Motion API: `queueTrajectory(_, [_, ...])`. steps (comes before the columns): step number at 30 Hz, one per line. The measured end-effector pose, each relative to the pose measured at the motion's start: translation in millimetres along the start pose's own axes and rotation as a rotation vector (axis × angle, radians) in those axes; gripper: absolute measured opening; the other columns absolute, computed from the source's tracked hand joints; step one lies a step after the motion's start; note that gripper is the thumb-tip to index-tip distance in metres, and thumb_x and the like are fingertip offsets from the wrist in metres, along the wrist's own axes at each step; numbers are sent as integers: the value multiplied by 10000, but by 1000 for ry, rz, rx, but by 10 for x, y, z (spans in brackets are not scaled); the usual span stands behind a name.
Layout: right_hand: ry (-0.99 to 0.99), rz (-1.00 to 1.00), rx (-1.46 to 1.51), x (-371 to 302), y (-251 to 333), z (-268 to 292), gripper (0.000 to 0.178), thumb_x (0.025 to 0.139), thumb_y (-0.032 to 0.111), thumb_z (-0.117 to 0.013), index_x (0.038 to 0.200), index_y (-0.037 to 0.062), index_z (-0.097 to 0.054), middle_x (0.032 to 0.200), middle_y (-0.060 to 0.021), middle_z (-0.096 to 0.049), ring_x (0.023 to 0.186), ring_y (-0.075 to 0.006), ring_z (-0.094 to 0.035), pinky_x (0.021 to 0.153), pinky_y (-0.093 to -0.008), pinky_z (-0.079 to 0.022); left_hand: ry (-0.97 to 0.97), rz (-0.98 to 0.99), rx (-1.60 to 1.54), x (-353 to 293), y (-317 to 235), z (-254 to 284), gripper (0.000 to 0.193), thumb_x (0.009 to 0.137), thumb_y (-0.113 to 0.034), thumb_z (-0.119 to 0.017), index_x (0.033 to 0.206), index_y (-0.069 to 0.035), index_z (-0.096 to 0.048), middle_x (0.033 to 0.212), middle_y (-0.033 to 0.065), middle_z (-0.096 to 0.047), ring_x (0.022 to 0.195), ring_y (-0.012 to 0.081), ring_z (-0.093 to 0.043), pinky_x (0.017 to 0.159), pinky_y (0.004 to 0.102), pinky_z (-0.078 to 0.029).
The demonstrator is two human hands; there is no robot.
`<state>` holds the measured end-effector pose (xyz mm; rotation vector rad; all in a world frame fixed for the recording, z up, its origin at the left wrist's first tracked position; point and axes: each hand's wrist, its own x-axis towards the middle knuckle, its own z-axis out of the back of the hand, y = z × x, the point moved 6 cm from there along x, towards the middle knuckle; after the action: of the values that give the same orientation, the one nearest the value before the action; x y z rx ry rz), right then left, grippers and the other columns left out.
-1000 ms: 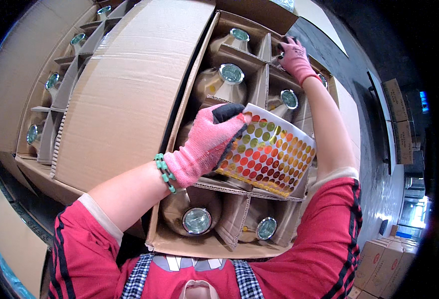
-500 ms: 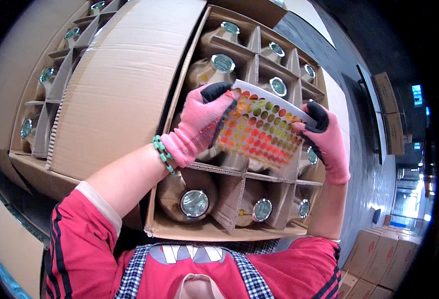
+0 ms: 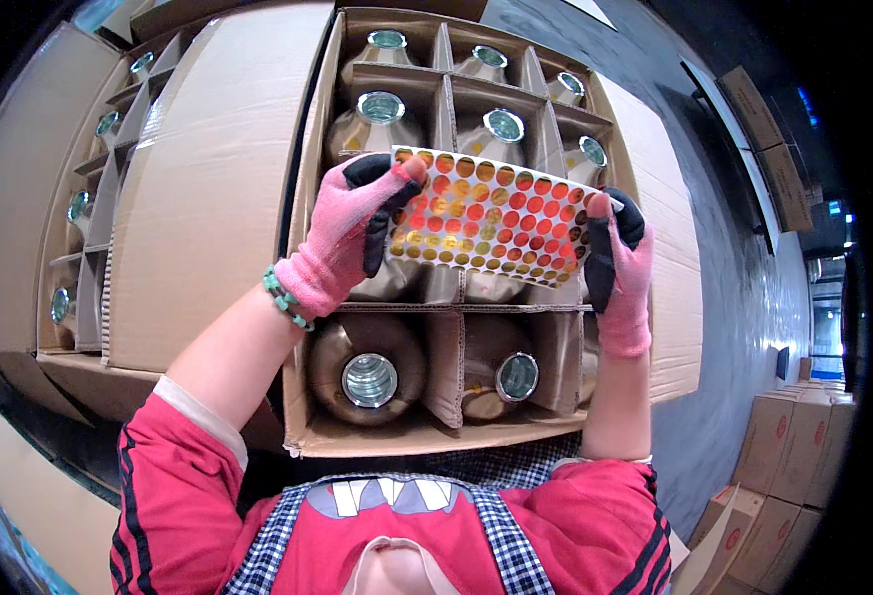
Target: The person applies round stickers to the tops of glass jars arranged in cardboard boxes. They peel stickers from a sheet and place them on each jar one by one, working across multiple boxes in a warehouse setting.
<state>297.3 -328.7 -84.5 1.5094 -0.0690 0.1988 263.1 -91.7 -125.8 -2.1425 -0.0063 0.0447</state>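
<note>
Head camera, looking straight down. A sheet of round stickers, orange, red and gold dots in rows, is now stretched flat between both gloved hands above the middle of an open cardboard box. One second earlier only the left hand held it, while the right hand reached to a bottle at the box's far right corner; half a second ago the right hand had come back to the sheet. Now the left hand, in a pink glove with dark fingertips, is closed on the sheet's left edge, thumb on top. The right hand is closed on the right edge. With the sheet held steady in two hands, it looks ready for a dot to be peeled.

The box is split by cardboard dividers into cells, each holding a brown bottle with a metal cap. A closed flap lies along the box's left edge. A second box of bottles stands further left.
</note>
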Motion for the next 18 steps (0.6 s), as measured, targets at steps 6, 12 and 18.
queueTrajectory(6, [109,-4,28,-77,-16,-23,259,727,-35,-539,984,-9,-519,894,-58,-574,808,-103,-544,720,-221,-443,116,121,-2,1,25,-117,231,720,-163,-647,889,-16,-591,728,-6,-566,629,41,-513,577,172,-427])
queueTrajectory(12, [208,34,69,-143,149,-216,288,690,-94,-540,967,-21,-511,886,-75,-582,804,-147,-579,705,-263,-485,32,-9,88,-3,16,-11,209,727,-163,-646,862,-13,-591,756,6,-582,659,59,-531,616,190,-440])
queueTrajectory(18, [187,103,107,-116,113,-123,268,712,-95,-524,972,-32,-513,888,-75,-585,821,-151,-576,725,-269,-486,50,-62,107,-20,-22,-58,195,735,-132,-635,867,3,-588,762,21,-588,679,72,-535,621,200,-443])
